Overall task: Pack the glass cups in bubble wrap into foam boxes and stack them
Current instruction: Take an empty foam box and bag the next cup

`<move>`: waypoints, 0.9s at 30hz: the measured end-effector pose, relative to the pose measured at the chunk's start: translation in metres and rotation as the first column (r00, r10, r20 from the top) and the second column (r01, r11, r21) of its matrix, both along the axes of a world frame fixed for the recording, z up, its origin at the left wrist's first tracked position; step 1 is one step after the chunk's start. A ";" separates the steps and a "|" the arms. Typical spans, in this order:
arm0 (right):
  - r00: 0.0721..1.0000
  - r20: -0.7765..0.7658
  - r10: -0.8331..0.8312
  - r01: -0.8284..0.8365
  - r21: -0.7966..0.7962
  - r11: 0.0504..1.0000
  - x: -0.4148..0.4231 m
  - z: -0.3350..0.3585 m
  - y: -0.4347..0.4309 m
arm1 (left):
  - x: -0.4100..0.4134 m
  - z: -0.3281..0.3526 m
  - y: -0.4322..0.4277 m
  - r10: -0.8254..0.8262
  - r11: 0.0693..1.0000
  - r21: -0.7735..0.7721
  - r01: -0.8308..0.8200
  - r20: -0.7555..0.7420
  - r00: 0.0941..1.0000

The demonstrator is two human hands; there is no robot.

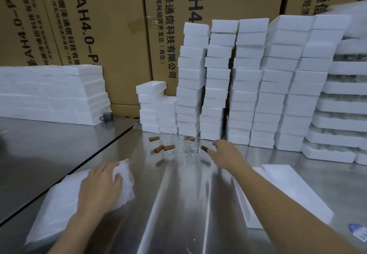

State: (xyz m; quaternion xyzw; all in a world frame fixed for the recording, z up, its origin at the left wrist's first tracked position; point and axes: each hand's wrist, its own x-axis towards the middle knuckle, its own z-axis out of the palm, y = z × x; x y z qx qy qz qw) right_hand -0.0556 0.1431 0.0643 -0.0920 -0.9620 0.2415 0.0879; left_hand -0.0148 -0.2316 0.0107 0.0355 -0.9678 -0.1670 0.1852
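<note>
The right hand [224, 152] is blurred at a brown cork [204, 149], so its grip cannot be told. The near right edge cuts off a blue-and-white object [359, 232]

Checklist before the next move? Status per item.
1. Left hand holding wrap: ok.
2. Right hand at cork, grip secure: cannot tell.
3. Cups upright, not yet wrapped: ok.
4. Foam piece beside right arm, box or lid: cannot tell.
5. Stacks straight: not ok, uneven edges.
</note>
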 end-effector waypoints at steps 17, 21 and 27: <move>0.990 -0.133 -0.042 0.048 0.041 0.998 0.001 -0.018 0.003 | -0.012 -0.022 -0.013 0.057 0.998 0.024 -0.056 -0.012 0.998; 0.908 -0.414 0.071 -0.096 -0.041 0.995 0.056 -0.010 0.008 | -0.005 -0.008 -0.001 0.038 0.996 0.079 -0.027 -0.149 0.988; 0.689 -0.722 0.063 -0.180 -0.086 0.980 0.130 0.012 0.008 | 0.029 0.015 0.089 -0.242 0.970 -0.071 0.234 -0.152 0.958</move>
